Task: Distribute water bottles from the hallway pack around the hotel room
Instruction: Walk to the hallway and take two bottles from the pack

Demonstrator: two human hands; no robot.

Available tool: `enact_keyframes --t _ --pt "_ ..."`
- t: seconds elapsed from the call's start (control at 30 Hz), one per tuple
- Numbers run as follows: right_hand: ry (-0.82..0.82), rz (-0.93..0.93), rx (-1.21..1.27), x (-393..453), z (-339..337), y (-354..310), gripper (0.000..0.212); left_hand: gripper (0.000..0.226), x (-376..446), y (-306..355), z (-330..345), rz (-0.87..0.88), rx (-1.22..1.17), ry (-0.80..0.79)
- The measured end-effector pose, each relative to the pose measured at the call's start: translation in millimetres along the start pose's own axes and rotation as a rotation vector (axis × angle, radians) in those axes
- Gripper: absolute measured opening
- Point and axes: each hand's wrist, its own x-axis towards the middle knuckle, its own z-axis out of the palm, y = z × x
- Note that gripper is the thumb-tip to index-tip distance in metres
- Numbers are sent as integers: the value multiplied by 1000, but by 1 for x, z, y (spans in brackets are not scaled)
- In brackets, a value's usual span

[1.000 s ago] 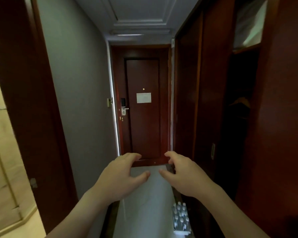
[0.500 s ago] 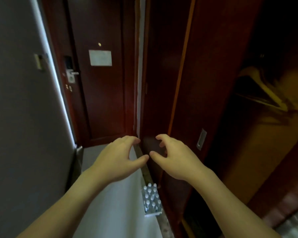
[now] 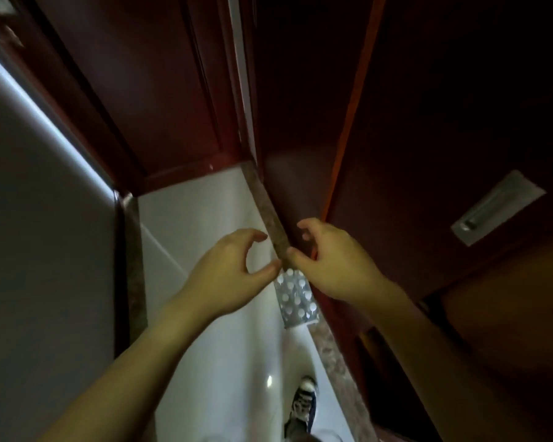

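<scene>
A shrink-wrapped pack of water bottles [image 3: 296,298] with white caps stands on the pale hallway floor against the right-hand wooden wall. My left hand [image 3: 230,275] and my right hand [image 3: 336,263] are stretched out above the pack, thumbs nearly meeting, fingers loosely curved, holding nothing. My right hand covers the pack's upper right corner. Neither hand touches the pack.
The dark red entrance door [image 3: 147,90] closes the hallway ahead. A grey wall [image 3: 39,250] runs on the left, a wooden wardrobe panel with a recessed metal handle [image 3: 495,208] on the right. My shoe [image 3: 304,406] is on the floor [image 3: 205,218] below the pack.
The view has tilted down and moved closer to the door. The bottle pack now lies right under my hands, which kept their curved, empty pose.
</scene>
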Motion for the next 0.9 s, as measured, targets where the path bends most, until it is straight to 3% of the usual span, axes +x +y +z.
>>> enact_keyframes --t 0.2,0.4,0.73,0.9 --pt "-114 156 154 99 68 67 47 56 100 -59 60 -61 -44 -119" --pt "-105 296 206 170 154 145 52 46 182 -128 147 -86 -145 -273" --pt "-3 638 208 196 366 342 41 54 243 -269 410 -7 -104 -645" --pt "22 737 252 182 490 425 45 62 238 -345 543 -130 -88 -672"
